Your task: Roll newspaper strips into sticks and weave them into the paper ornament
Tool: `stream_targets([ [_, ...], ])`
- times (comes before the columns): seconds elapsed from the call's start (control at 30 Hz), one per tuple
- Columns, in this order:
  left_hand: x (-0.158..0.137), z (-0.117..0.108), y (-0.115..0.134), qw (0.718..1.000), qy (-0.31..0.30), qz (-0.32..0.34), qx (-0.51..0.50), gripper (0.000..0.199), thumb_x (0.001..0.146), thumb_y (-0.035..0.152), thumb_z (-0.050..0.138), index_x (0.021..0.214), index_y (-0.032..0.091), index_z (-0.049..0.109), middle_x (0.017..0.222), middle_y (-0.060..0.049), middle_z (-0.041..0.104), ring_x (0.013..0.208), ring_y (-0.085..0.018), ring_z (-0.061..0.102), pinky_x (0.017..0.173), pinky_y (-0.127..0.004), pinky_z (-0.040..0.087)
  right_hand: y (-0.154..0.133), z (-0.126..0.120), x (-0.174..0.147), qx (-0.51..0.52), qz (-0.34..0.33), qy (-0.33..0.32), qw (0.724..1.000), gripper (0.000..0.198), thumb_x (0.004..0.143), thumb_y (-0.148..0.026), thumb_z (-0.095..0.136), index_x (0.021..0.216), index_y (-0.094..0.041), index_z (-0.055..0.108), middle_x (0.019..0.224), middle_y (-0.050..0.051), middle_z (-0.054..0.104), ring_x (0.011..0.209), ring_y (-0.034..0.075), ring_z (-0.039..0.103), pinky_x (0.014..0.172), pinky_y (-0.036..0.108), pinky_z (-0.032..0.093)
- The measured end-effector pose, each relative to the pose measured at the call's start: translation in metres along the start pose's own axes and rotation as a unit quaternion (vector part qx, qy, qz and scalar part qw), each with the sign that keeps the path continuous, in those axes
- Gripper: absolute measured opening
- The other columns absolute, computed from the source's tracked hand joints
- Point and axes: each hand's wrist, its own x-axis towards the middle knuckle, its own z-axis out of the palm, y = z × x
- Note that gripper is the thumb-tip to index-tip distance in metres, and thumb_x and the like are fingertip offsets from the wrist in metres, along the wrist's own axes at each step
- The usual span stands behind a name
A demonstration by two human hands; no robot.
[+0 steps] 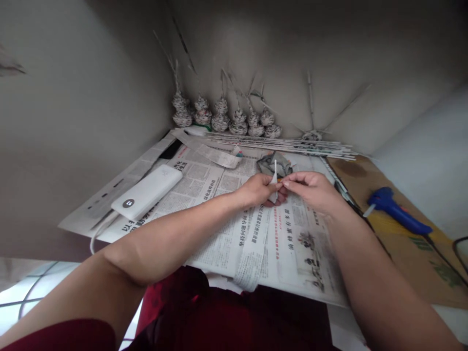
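Centrally, above the newspaper (215,243), the left hand (260,190), nearly closed, pinches a slender paper strip (275,178); the right hand (310,189), thumb against forefinger, apparently grips its right edge. Uneven finger pressure could crease or loosen the paper.

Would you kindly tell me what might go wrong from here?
The left forearm might snag the cable and drag the white power bank.
If hot, the blue glue gun, lying beside the right forearm, could burn it.
The thin white paper in the left hand might crease if squeezed.
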Motion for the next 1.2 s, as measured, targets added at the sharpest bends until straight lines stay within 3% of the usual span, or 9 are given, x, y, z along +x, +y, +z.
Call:
stream_targets([
  [0.17, 0.0, 0.0, 0.0, 1.0, 0.005, 0.003, 0.01, 0.022, 0.089, 0.023, 0.047, 0.081, 0.009, 0.063, 0.078, -0.008, 0.066, 0.065, -0.011, 0.061, 0.063, -0.026, 0.052, -0.001, 0.0, -0.001, 0.045, 0.012, -0.032, 0.998, 0.025, 0.068, -0.041, 0.072, 0.074, -0.017, 0.068, 0.064, 0.004, 0.068, 0.06, 0.017, 0.063, 0.064, 0.031, 0.051],
  [0.63, 0.001, 0.0, -0.005, 1.0, -0.016, 0.01, 0.007, 0.02, 0.088, 0.022, 0.047, 0.088, 0.01, 0.063, 0.078, -0.007, 0.065, 0.073, -0.013, 0.062, 0.062, -0.025, 0.052, 0.006, -0.001, 0.001, 0.058, 0.028, -0.017, 0.998, 0.021, 0.067, -0.033, 0.073, 0.073, -0.014, 0.066, 0.057, 0.003, 0.066, 0.054, 0.013, 0.06, 0.06, 0.027, 0.047],
  [0.93, 0.0, -0.001, -0.002, 0.999, -0.002, 0.019, 0.029, 0.021, 0.088, 0.025, 0.048, 0.083, 0.01, 0.062, 0.08, -0.007, 0.066, 0.07, -0.012, 0.061, 0.063, -0.024, 0.052, 0.003, -0.002, 0.0, 0.072, 0.022, -0.045, 0.996, 0.028, 0.069, -0.041, 0.072, 0.078, -0.014, 0.069, 0.063, 0.005, 0.069, 0.058, 0.016, 0.064, 0.063, 0.029, 0.048],
  [1.2, 0.001, -0.002, -0.01, 0.997, -0.018, 0.062, 0.051, 0.02, 0.085, 0.027, 0.051, 0.085, 0.012, 0.064, 0.078, -0.006, 0.065, 0.07, -0.012, 0.061, 0.059, -0.022, 0.05, 0.001, -0.002, 0.0, 0.065, 0.049, -0.024, 0.996, 0.022, 0.063, -0.033, 0.076, 0.071, -0.014, 0.066, 0.058, 0.004, 0.067, 0.056, 0.014, 0.06, 0.061, 0.028, 0.046],
])
